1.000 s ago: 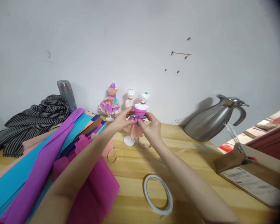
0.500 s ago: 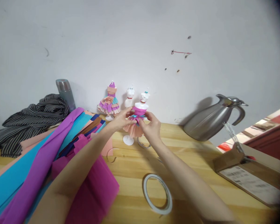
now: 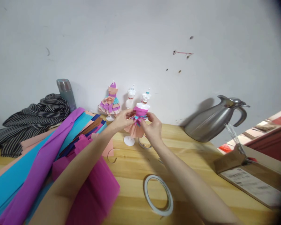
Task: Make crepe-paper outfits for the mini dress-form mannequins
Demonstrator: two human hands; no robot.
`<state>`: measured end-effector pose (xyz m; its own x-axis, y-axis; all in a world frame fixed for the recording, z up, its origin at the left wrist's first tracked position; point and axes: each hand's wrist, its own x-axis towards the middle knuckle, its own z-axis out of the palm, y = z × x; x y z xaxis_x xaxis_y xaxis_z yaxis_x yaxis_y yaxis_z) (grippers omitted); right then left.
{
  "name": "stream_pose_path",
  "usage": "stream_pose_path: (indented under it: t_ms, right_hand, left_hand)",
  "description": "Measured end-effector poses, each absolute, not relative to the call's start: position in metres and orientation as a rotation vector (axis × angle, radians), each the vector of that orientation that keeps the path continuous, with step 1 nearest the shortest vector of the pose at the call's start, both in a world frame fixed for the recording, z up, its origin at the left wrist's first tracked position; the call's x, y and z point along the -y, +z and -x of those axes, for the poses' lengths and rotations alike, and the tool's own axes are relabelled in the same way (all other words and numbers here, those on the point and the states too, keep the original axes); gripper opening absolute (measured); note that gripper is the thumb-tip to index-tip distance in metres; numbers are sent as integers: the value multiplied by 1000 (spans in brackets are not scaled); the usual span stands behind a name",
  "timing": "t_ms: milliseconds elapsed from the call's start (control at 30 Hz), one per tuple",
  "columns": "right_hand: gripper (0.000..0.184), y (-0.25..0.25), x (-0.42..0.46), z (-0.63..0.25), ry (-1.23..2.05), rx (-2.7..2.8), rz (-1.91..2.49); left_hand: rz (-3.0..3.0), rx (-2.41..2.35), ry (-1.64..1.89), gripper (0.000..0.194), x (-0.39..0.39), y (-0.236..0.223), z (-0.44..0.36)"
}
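Observation:
A small white mannequin [image 3: 141, 107] on a round stand wears a pink paper bodice, a teal and purple frill and a peach skirt [image 3: 133, 130]. My left hand [image 3: 120, 120] pinches the frill at its left side. My right hand [image 3: 152, 127] pinches the frill from the right, fingers pressed together on the paper. Behind it stand a bare white mannequin [image 3: 130, 97] and a finished one in a layered paper dress [image 3: 110, 104].
Sheets of crepe paper [image 3: 37, 168] in purple, blue and magenta lie piled at the left. A tape ring [image 3: 158, 199] lies on the wooden table [image 3: 196, 162]. A steel jug [image 3: 213, 118], a grey flask [image 3: 66, 92], striped cloth [image 3: 30, 120] and a cardboard box [image 3: 253, 181] stand around.
Both hands stay at the mannequin's waist; the fingers have shifted slightly along the frill, which now spreads out a little more.

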<state>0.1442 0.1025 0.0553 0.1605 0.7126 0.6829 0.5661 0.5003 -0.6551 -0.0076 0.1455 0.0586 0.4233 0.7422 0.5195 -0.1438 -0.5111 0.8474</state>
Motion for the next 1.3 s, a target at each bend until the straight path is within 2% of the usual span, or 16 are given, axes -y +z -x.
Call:
stream_pose_path:
  t_ms: [400, 933, 1300]
  right_hand:
    - [32, 58, -96, -146, 214, 1571, 1137]
    - [33, 53, -98, -141, 220, 1537, 1144]
    - [30, 52, -101, -139, 186, 1509, 1171]
  left_hand:
    - [-1717, -588, 1361, 31, -146, 50, -2]
    - [-1668, -471, 1243, 38, -133, 60, 9]
    - [-1630, -473, 1300, 41, -137, 53, 1]
